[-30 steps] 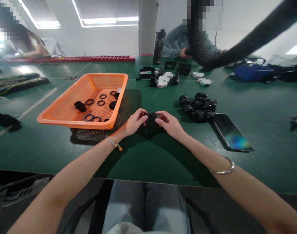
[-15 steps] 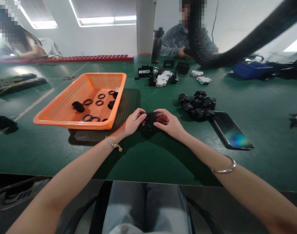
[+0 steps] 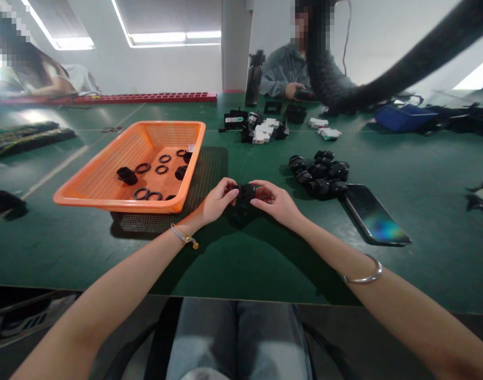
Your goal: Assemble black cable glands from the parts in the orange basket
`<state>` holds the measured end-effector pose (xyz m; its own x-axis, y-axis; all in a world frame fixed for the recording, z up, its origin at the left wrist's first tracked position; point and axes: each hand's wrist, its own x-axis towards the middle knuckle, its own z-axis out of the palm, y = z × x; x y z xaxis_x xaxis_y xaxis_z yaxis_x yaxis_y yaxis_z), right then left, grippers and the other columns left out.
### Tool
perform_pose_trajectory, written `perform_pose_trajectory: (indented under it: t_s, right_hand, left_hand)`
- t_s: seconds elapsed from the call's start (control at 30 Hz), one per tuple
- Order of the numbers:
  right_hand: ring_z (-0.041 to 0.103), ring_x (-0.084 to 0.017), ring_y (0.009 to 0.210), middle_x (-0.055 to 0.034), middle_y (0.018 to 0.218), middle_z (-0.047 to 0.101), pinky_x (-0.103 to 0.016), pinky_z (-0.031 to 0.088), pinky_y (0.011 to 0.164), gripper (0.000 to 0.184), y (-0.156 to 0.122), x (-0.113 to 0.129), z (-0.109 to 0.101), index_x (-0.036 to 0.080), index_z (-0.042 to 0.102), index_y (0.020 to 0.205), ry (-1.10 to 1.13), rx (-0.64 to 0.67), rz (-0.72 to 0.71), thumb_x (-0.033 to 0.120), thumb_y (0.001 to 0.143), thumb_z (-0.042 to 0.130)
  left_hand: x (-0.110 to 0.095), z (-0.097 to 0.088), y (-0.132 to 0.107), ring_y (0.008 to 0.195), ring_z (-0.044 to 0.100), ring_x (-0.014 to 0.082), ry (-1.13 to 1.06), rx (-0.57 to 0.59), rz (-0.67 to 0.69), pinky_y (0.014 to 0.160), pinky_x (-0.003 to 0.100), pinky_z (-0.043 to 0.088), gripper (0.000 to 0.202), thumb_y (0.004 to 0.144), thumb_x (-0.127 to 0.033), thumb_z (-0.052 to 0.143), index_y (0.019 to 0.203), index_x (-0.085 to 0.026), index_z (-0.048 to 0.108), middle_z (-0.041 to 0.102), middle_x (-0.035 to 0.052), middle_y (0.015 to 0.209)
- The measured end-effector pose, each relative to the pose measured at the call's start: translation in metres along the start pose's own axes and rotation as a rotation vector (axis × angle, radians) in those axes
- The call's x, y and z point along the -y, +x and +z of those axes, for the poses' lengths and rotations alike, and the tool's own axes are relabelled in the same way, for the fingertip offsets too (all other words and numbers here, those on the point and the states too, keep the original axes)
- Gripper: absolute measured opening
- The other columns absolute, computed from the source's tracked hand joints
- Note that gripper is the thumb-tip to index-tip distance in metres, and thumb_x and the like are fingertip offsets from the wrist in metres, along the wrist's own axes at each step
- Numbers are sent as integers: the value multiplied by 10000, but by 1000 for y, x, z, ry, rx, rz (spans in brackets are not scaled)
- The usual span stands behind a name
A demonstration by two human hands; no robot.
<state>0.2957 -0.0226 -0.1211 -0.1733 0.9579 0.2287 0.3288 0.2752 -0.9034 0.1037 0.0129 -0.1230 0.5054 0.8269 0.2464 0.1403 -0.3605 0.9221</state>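
Between my two hands, just above the green table, is a black plastic cable gland. My left hand pinches its left end between thumb and fingers. From the other side, the thumb and fingertips of my right hand close on its right end. To the left stands an orange perforated basket with several black rings and a few black fittings in it. A pile of black cable glands lies to the right of my hands.
A phone lies beside the pile. Farther back are white and black parts, a dark bottle and a blue bin. A thick black hose hangs at upper right. Another person sits across the table.
Both hands keep nearly the same place and grip on the cable gland. The view has tipped slightly. Across the table, the other person's hand with a dark object shows more plainly.
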Motion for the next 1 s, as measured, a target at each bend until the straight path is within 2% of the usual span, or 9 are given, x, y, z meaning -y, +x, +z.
perform_pose_trajectory:
  t_s: [0.3, 0.5, 0.67, 1.0]
  right_hand:
    - [656, -214, 879, -67, 970, 691, -367, 548, 775, 347, 1, 0, -1, 194, 663, 1017, -21, -46, -7, 309, 689, 663]
    - [655, -210, 896, -45, 929, 690, -359, 540, 769, 388, 1, 0, 0, 220, 613, 1052, 41, -64, -3, 316, 681, 678]
    - [653, -189, 820, -22, 852, 680, -346, 536, 740, 303, 0, 2, 0, 224, 613, 988, 20, -61, -18, 312, 701, 654]
    - [663, -190, 814, -28, 869, 696, -350, 545, 752, 384, -1, 3, -2, 211, 636, 1041, 7, -36, -10, 285, 667, 681]
  left_hand:
    - [0, 1, 0, 601, 500, 92, -7, -3, -4, 602, 237, 383, 235, 844, -393, 493, 927, -181, 432, 476, -54, 663]
    - [-1, 2, 0, 602, 506, 94, 8, -8, -13, 603, 236, 389, 195, 853, -358, 484, 925, -185, 432, 476, -53, 664]
    - [-2, 2, 0, 598, 512, 96, 39, -27, -24, 622, 240, 400, 156, 867, -330, 473, 911, -184, 441, 488, -54, 647]
    - [-2, 1, 0, 579, 492, 98, 41, -2, -19, 606, 242, 394, 155, 875, -334, 446, 903, -183, 425, 491, -50, 639]
